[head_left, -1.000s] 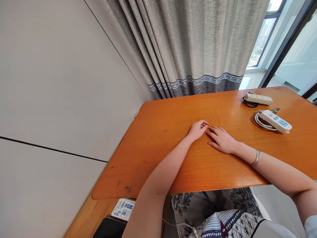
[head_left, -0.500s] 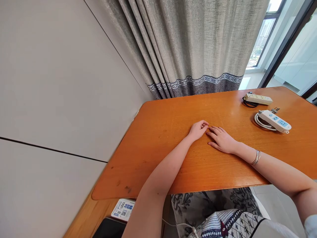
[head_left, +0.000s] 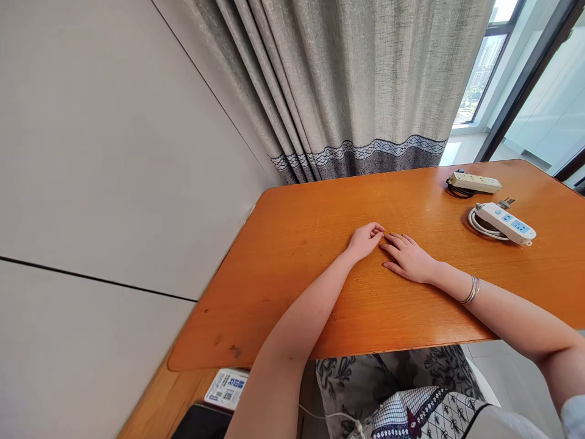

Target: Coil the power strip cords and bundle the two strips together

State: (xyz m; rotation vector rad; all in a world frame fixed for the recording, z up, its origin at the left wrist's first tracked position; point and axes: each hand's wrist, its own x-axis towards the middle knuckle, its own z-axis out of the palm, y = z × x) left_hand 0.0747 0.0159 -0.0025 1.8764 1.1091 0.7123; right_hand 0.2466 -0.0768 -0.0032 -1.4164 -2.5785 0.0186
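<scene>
Leftward, filling nearly half the view: pale wall (head_left: 91, 152), crossed by one dark seam. Behind, hanging in folds down to the far table edge: grey curtain (head_left: 356, 79), dark and patterned along the bottom. Beside it at the right, bright window (head_left: 484, 67). Below, stretching across the middle: orange wooden table (head_left: 283, 274), glossy, scuffed near the front left corner, lying directly under both hands and touching them. Near the table's centre, left hand (head_left: 365, 241), loosely half curled, knuckles up, fingertips tucked down onto the wood, holding nothing. Just beside it, right hand (head_left: 411, 259), palm down and flat, fingers slightly spread, likewise empty. Fingertips of the two meeting or nearly so, too close to tell. On the right wrist, thin silver bangles (head_left: 471, 290). Well apart to the right, toward the far edge: white-and-blue power strip (head_left: 506, 221) on a coiled white cord (head_left: 479, 224). Just beyond, cream power strip (head_left: 475, 182) over a black cord (head_left: 459, 192).
</scene>
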